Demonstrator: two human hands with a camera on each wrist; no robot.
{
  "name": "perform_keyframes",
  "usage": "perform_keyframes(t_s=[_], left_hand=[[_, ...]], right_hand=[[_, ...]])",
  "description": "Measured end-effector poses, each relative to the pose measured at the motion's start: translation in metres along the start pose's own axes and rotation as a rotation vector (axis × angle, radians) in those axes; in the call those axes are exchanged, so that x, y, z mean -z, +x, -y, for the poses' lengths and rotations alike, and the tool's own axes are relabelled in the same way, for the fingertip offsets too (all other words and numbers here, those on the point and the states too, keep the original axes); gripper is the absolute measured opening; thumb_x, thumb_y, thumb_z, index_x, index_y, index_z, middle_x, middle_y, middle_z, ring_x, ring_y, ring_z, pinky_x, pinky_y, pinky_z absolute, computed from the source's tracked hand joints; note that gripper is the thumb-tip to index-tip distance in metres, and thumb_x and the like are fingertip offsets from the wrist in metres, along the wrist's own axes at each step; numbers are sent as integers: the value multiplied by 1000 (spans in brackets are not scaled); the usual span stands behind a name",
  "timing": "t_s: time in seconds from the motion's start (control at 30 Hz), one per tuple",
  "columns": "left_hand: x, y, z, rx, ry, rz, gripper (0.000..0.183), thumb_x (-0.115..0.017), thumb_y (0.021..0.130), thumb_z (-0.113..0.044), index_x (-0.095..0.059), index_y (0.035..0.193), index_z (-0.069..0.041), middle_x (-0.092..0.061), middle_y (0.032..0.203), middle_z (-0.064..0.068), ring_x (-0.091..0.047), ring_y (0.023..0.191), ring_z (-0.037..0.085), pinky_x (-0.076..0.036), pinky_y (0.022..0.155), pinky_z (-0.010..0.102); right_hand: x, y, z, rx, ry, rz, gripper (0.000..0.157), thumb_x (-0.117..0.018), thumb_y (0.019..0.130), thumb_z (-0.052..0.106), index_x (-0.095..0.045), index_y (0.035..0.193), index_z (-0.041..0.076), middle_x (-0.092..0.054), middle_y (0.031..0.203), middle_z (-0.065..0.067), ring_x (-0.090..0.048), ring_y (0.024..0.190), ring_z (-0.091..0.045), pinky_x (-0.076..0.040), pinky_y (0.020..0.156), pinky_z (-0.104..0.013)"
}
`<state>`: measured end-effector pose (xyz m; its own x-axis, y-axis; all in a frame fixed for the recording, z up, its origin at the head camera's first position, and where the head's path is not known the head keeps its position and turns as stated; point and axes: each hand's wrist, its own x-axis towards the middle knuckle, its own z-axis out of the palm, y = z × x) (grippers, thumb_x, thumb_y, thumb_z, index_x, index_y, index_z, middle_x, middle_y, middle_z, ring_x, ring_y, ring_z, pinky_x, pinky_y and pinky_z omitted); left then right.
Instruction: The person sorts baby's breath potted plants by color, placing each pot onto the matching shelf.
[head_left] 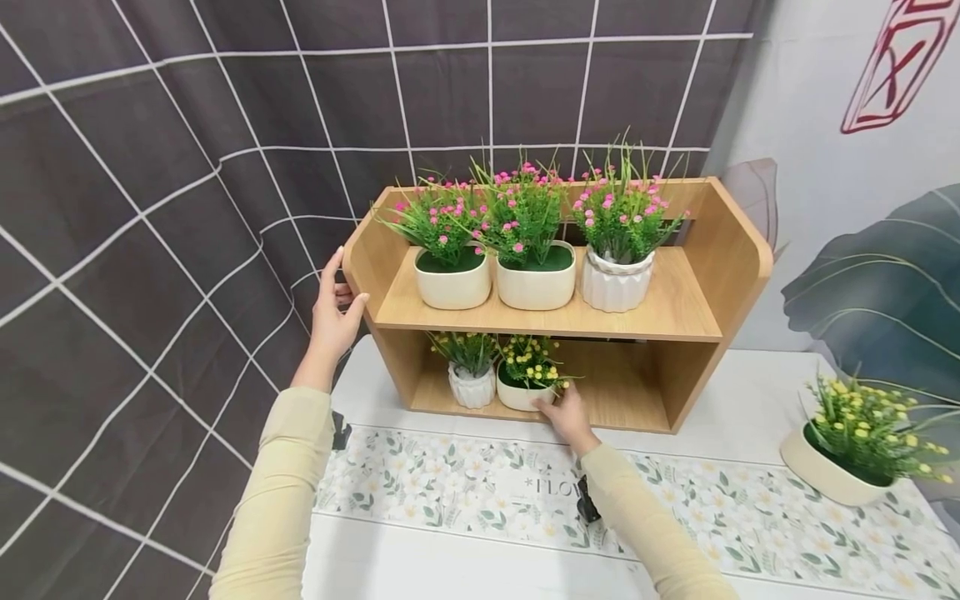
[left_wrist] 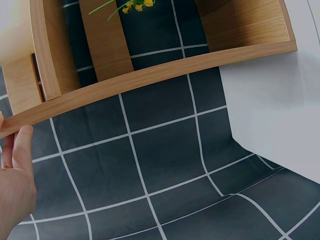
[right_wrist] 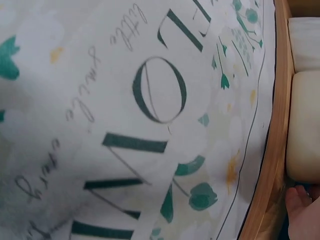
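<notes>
My left hand (head_left: 335,329) touches the outer left side of a two-tier wooden shelf (head_left: 551,327). In the left wrist view, that hand's fingers (left_wrist: 22,150) press the panel's outer face. Down in the lower compartment, my right hand (head_left: 567,417) grips the right end of an oval cream pot of yellow flowers (head_left: 521,396). A ribbed white pot of yellow flowers (head_left: 472,387) stands just left of it. Part of the cream pot (right_wrist: 305,130) shows in the right wrist view, its end near my fingers (right_wrist: 295,200).
On the upper tier stand two oval cream pots of pink flowers (head_left: 453,283) (head_left: 536,283) and a ribbed white pot of pink flowers (head_left: 617,283). Another oval pot of yellow flowers (head_left: 836,475) sits at the table's right. A floral runner (head_left: 450,483) lies before the shelf; a dark gridded curtain (head_left: 172,292) hangs left.
</notes>
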<state>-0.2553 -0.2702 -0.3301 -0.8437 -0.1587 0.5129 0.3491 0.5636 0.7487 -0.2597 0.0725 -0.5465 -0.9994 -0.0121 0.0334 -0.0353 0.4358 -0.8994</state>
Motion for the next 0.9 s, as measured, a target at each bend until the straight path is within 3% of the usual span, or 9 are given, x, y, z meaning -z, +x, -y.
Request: perform_keyframes(t_s=[0.43, 0.9], left_hand=[[0, 0, 0, -4, 13, -4, 69, -54, 90, 6, -25, 149, -16, -52, 105, 31, -56, 102, 44, -44, 94, 54], [0, 1, 2, 20, -12, 8, 69, -54, 90, 5, -25, 149, -16, -53, 106, 31, -56, 104, 44, -44, 93, 55]], right_hand=[[7, 5, -2, -1, -61, 43, 69, -71, 83, 19, -35, 136, -6, -49, 131, -32, -46, 124, -45, -37, 105, -51], [14, 11, -8, 11, -51, 128, 74, -69, 85, 19, -28, 140, -8, -39, 140, -33, -38, 130, -46, -30, 110, -51]])
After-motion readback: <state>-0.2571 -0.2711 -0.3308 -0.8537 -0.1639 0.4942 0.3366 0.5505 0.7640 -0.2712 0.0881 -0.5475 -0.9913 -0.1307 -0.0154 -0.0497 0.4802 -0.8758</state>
